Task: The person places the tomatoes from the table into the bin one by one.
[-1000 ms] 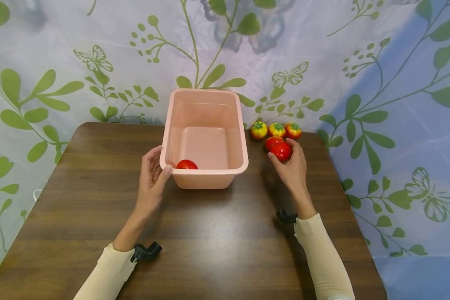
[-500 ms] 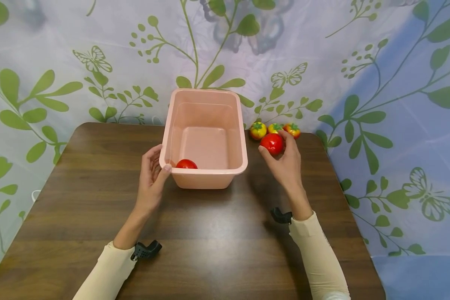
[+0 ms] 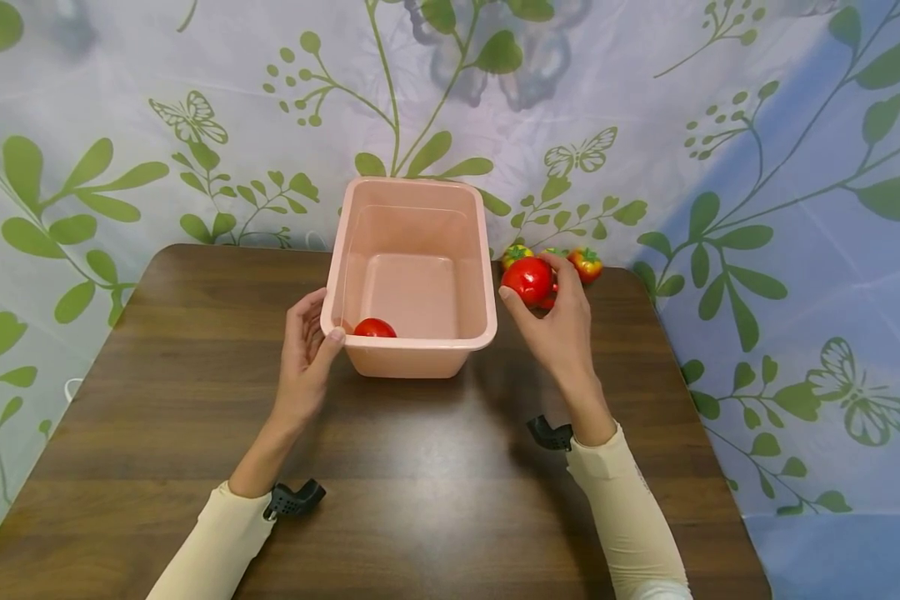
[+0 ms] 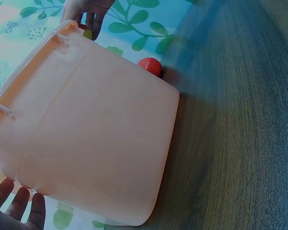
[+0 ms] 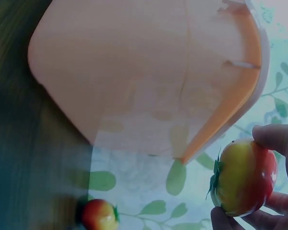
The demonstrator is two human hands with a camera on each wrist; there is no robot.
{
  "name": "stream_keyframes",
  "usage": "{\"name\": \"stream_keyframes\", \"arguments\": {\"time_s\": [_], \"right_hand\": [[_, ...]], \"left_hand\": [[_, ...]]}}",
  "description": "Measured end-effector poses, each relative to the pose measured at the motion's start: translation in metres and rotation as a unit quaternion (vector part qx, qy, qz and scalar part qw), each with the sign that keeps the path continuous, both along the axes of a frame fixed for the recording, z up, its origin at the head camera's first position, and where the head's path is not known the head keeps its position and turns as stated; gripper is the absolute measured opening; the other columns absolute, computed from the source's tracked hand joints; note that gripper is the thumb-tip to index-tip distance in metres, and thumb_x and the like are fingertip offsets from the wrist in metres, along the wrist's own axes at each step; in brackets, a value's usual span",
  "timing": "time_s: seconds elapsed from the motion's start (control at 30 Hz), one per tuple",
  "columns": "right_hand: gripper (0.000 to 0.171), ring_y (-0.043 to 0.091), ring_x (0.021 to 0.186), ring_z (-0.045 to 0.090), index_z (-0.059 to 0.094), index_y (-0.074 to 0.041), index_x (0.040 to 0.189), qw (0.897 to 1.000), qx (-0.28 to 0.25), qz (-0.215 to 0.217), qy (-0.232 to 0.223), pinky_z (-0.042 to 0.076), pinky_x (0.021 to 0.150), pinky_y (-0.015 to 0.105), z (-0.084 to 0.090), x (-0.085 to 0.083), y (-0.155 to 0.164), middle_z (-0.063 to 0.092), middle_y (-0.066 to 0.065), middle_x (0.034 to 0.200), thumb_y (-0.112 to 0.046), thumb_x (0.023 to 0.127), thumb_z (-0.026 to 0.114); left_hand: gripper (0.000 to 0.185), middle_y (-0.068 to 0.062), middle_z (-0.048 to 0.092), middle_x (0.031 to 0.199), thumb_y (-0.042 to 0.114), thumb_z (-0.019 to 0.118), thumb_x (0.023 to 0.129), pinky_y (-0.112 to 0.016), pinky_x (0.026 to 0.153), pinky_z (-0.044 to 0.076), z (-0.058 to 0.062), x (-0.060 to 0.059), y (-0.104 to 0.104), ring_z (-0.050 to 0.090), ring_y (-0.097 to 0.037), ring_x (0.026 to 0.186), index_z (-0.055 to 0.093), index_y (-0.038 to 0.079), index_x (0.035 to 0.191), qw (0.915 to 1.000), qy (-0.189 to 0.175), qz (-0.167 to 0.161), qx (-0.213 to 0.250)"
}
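Observation:
My left hand (image 3: 303, 362) grips the near left corner of a pink plastic tub (image 3: 408, 343), thumb over the rim and fingers along the outside. Inside the tub, a red tomato (image 3: 375, 328) shows just past the near rim. Right of the tub, my right hand (image 3: 558, 333) holds another tomato (image 3: 527, 281) between thumb and fingers, level with the tub's right side. Seen by the right wrist camera, this held tomato (image 5: 245, 177) is part yellow, part red and glossy, with green leaves at its top. The right hand partly covers a red tomato (image 3: 548, 302) behind it.
Along the back edge of the wooden table (image 3: 420, 500) sit a yellow tomato (image 3: 517, 252) and a red-yellow tomato (image 3: 587, 265), with one more mostly hidden between them. A leaf-patterned cloth (image 3: 255, 125) hangs right behind the table.
My right hand has lifted the tomato from beside another red one and carried it left toward the tub. The left hand and the tub have stayed in place.

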State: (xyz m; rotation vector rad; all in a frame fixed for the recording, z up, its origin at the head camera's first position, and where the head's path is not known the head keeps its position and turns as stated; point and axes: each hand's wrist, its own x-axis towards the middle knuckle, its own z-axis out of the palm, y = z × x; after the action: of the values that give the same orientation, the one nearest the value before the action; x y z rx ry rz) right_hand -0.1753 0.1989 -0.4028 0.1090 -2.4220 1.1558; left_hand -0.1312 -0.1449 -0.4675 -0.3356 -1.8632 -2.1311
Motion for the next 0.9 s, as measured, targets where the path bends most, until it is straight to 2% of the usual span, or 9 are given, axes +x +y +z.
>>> {"name": "stream_keyframes", "arguments": {"time_s": [0.27,0.47,0.67,0.9], "right_hand": [[0.075,0.022,0.126,0.061,0.051,-0.018,0.152,1.000,-0.002,0.021,0.001,0.066,0.094,0.052,0.012,0.003,-0.012,0.060,0.007,0.147,-0.044,0.090,0.084],[0.074,0.021,0.127,0.060,0.051,-0.016,0.152,0.999,0.002,0.037,0.007,0.065,0.099,0.052,0.015,0.006,-0.020,0.060,0.007,0.149,-0.041,0.091,0.084],[0.074,0.022,0.127,0.059,0.052,-0.016,0.151,0.998,0.014,0.053,0.015,0.062,0.102,0.051,0.017,0.007,-0.028,0.061,0.005,0.147,-0.040,0.089,0.084],[0.075,0.023,0.136,0.058,0.052,-0.014,0.151,0.996,0.021,0.080,0.024,0.060,0.108,0.053,0.013,0.008,-0.038,0.060,0.003,0.152,-0.039,0.088,0.085]], "left_hand": [[0.061,-0.019,0.045,0.160,-0.003,0.058,0.105,-0.020,0.120,0.043,0.001,0.000,0.001,0.047,-0.027,0.145,0.037,0.005,0.162,1.0000,0.001,0.000,0.003],[0.061,-0.020,0.045,0.160,-0.002,0.058,0.105,-0.022,0.120,0.043,0.001,0.000,0.001,0.047,-0.027,0.145,0.036,0.006,0.162,1.0000,-0.004,-0.001,0.001],[0.062,-0.020,0.044,0.161,-0.001,0.059,0.106,-0.026,0.123,0.043,0.002,0.000,0.001,0.046,-0.029,0.146,0.036,0.007,0.163,1.0000,-0.005,-0.001,-0.003],[0.062,-0.017,0.044,0.162,-0.002,0.058,0.106,-0.025,0.123,0.043,0.000,0.001,0.000,0.047,-0.024,0.146,0.036,0.005,0.163,1.0000,-0.002,0.000,-0.004]]}}
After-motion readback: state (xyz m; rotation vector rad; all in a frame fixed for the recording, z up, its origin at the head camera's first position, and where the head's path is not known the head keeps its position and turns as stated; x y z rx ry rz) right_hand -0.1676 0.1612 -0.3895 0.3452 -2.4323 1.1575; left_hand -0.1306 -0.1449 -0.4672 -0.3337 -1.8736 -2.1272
